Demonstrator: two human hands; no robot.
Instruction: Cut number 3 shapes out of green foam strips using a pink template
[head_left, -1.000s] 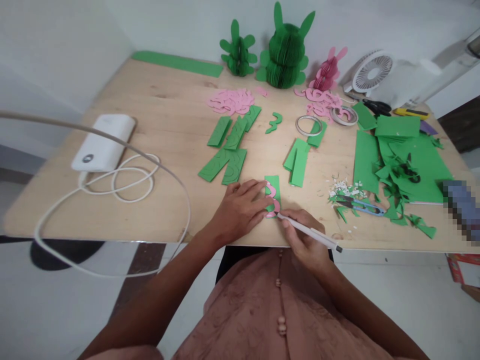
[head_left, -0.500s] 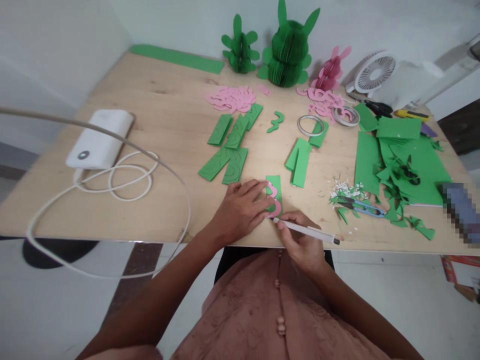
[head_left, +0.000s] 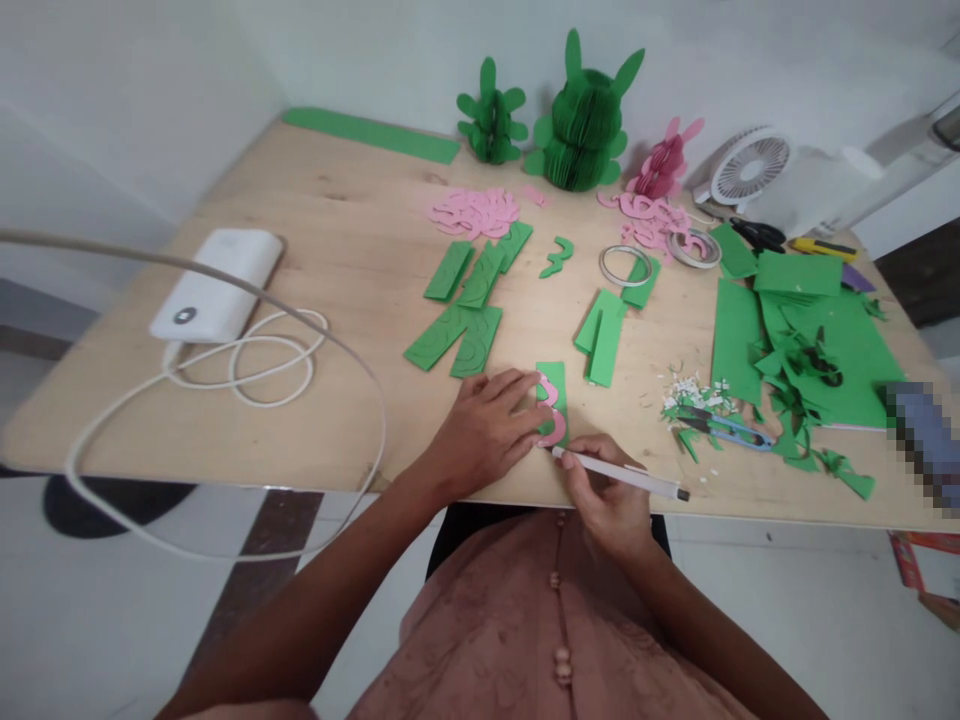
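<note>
My left hand (head_left: 486, 430) lies with fingers stretched over a pink curvy paper cutout (head_left: 553, 425), pressing it onto a small green paper strip (head_left: 553, 372). Part of the cutout is hidden under the fingertips. In my right hand (head_left: 611, 500) a white pen (head_left: 622, 472) is pinched, its tip at the lower edge of the pink cutout. Beyond my hands lie folded green strips with drawn curves (head_left: 454, 335), plain folded green strips (head_left: 602, 340) and a green curvy cutout (head_left: 557, 257).
A white power bank (head_left: 217, 285) with a looped cable lies left. Pink cutouts (head_left: 476, 212), tape rolls (head_left: 626, 267), blue-handled snips (head_left: 726, 428), paper scraps and green sheets (head_left: 739, 340) lie about. Honeycomb paper figures (head_left: 585, 130) and a small fan (head_left: 750, 168) stand at the back.
The whole view has shifted slightly, so the table sits lower in the picture. Both hands keep nearly the same pose, the pen tip still at the cutout's lower edge.
</note>
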